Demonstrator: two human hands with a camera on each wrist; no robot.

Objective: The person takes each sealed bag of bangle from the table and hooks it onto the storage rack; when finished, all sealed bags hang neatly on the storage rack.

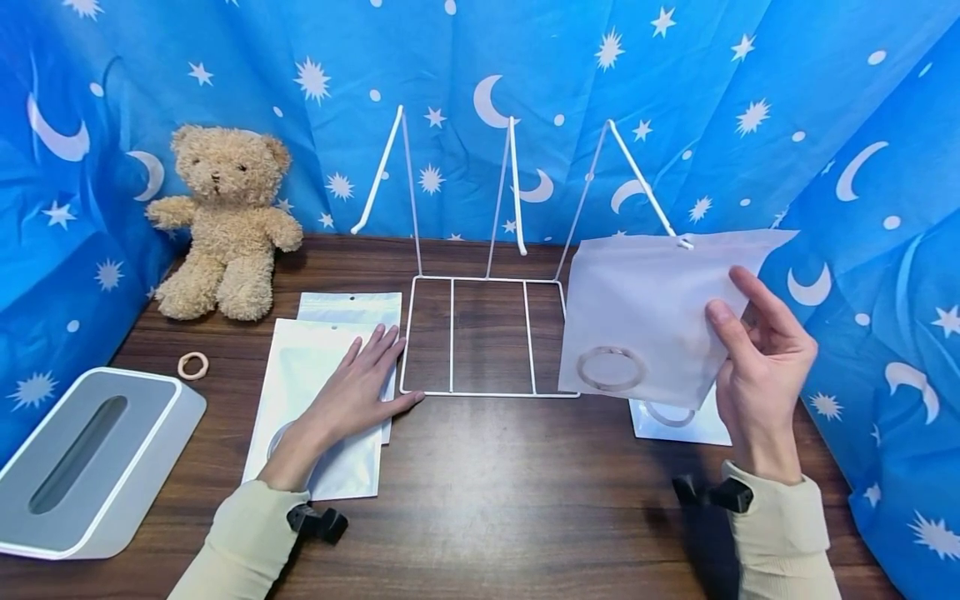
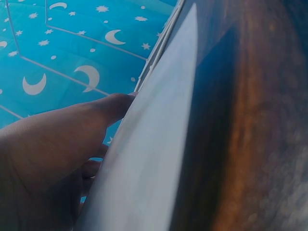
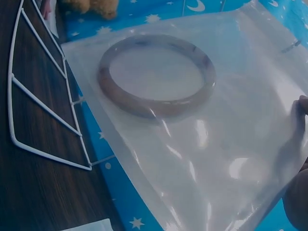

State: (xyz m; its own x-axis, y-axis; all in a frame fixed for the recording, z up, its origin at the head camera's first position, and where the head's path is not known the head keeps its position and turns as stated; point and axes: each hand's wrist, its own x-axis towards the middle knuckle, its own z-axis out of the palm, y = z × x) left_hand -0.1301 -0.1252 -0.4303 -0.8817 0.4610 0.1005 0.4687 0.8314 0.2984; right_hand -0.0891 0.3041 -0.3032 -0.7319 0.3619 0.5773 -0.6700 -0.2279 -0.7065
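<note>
My right hand (image 1: 768, 367) pinches the right edge of a translucent zip bag (image 1: 652, 292), raised above the table. A brown bangle (image 3: 159, 103) lies inside the bag, near its bottom left corner in the head view. At the bag's top edge shows the tip of the right arm of a white wire rack (image 1: 491, 394); whether it passes through the bag's hole I cannot tell. Flat on two white bags (image 1: 352, 467) at left rests my left hand (image 1: 348, 392), fingers straight, thumb beside the rack's base. A ring in the upper one is partly hidden by the wrist.
Another white bag (image 1: 693, 429) with a ring lies under the raised one. On the left are a teddy bear (image 1: 225, 217), a small wooden ring (image 1: 192, 377) and a grey-topped tissue box (image 1: 142, 467). Blue star-patterned cloth (image 1: 480, 42) encloses the table's back and sides.
</note>
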